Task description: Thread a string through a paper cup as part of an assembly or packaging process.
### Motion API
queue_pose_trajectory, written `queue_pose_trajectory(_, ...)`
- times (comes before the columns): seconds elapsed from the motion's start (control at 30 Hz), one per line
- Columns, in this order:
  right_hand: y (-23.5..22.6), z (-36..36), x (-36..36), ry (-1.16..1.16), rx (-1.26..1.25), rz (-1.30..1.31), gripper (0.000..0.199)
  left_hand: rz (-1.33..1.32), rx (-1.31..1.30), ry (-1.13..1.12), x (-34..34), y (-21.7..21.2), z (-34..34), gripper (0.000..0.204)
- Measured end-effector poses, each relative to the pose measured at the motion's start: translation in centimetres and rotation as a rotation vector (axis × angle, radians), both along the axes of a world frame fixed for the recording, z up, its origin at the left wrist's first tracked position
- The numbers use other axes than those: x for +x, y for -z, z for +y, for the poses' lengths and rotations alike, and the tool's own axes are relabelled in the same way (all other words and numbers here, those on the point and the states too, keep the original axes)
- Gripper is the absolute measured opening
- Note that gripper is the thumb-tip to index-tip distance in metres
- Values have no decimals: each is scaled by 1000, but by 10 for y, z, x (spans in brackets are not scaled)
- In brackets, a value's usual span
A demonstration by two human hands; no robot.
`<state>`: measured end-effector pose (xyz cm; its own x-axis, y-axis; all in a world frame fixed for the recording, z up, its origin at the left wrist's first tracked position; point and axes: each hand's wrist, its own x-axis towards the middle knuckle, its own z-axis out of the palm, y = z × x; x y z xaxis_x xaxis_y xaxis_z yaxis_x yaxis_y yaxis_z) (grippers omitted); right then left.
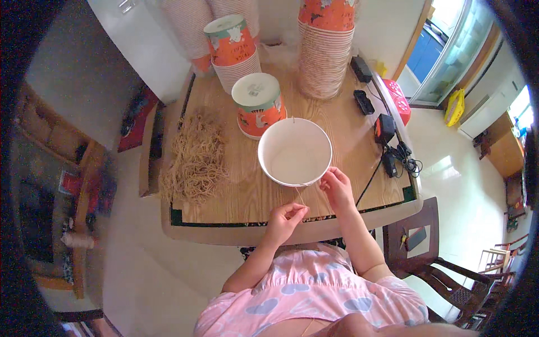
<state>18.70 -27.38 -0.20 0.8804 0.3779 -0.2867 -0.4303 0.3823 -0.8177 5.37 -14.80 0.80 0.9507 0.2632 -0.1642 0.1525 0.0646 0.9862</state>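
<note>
White paper bucket [295, 151]: open-topped and round, standing upright on the tabletop near its front edge, its inside bare and pale.
String [300, 195]: a thin tan strand running from the bucket's near rim down to the left hand; another short bit pokes up at the far rim.
Left hand [285, 218]: fingers pinched together on the lower end of the string, in front of the bucket and over the tabletop's front edge.
Right hand [337, 185]: fingertips closed at the bucket's near-right rim, touching it where the string meets the rim; whether it grips string or rim I cannot tell.
Tabletop [236, 194]: light wood grain with a dark green border strip along the front.
Pile of strings [195, 160]: a loose tan heap on the left of the tabletop, well apart from both hands.
Lidded buckets [258, 105]: orange printed paper, one with a white lid just behind the white bucket, another with its lid on top of a stack further back.
Stack of buckets [325, 53]: tall, nested, at the back right.
Chargers and cables [387, 143]: black, along the right edge.
Wooden chair [438, 264]: dark, on the floor to the right.
</note>
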Motion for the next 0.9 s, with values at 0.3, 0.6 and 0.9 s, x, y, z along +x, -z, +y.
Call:
queue_pose_trajectory(0.3, -78, 8, 20, 200, -280, -616, 4, -24, -8, -24, -5, 8, 8, 14)
queue_pose_trajectory(0.6, -115, 34, -23, -237, -664, -1637, 15, -14, 132, 84, -1, 1, 3, 13)
queue_pose_trajectory(0.9, -34, -14, -65, -24, -489, -961, 14, -9, 130, 152, -6, 7, 3, 13)
